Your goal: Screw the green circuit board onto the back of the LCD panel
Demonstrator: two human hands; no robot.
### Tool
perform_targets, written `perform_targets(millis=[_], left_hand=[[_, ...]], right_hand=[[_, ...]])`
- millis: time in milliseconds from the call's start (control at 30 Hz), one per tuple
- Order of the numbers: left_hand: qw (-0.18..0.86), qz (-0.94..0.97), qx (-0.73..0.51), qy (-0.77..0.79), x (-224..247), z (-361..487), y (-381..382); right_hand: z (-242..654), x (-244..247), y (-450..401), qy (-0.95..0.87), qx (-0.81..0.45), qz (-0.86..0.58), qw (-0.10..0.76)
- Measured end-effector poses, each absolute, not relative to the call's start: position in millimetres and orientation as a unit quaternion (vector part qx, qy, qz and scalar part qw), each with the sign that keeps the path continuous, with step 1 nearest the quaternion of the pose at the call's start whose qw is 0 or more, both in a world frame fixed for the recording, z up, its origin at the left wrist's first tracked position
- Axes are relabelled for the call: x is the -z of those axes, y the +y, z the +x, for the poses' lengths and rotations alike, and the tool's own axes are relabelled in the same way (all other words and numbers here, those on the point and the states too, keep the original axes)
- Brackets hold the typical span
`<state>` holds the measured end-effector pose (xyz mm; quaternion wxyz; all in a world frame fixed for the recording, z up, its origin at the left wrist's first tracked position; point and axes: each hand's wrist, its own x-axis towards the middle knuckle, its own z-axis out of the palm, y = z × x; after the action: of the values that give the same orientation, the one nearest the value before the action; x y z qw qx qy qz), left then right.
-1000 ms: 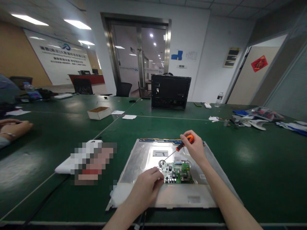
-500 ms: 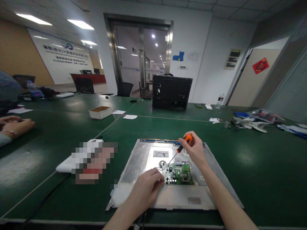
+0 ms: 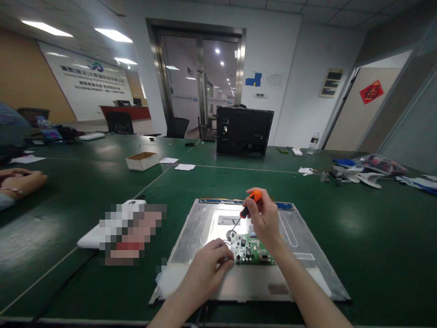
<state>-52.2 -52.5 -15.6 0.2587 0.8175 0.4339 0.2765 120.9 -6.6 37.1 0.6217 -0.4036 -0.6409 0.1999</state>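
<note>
A green circuit board (image 3: pixel 251 249) lies on the silver back of a flat display panel (image 3: pixel 191 234). My left hand (image 3: pixel 212 264) is at the board's left edge, fingers closed on that edge. In my right hand (image 3: pixel 264 218) is an orange and black screwdriver (image 3: pixel 253 198), held by the handle and tilted. Its thin shaft points down and left, and the tip is at the board's upper left corner, beside a round dark hole (image 3: pixel 230 234). Whether the tip touches a screw is too small to tell. A blue strip board (image 3: pixel 286 206) runs along the panel's far edge.
Left of the panel is a white case (image 3: pixel 90 235), partly pixelated. Farther back are a small open box (image 3: pixel 142 161), paper slips (image 3: pixel 185 167) and a black monitor housing (image 3: pixel 244 132). Loose parts (image 3: pixel 353 173) lie at right. Another person's hands (image 3: pixel 23 182) rest at far left.
My right hand and the screwdriver have shifted left, the tip moving from the board's upper edge to its upper left corner. My left hand stays at the board's edge.
</note>
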Motion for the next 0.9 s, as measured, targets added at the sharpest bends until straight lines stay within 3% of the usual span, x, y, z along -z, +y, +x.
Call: perform_targets(millis=[367,900], left_hand=[[0.273,0.806,-0.272,0.450,9.8,-51.8,-54.8],[0.264,0.809,-0.274,0.448,10.9,-51.3,-54.3]], right_hand=[[115.1,-22.2,-27.1,-0.662,-0.247,-0.340,0.621],[108.7,-17.5,-30.2,-0.703,-0.193,-0.343,0.592]])
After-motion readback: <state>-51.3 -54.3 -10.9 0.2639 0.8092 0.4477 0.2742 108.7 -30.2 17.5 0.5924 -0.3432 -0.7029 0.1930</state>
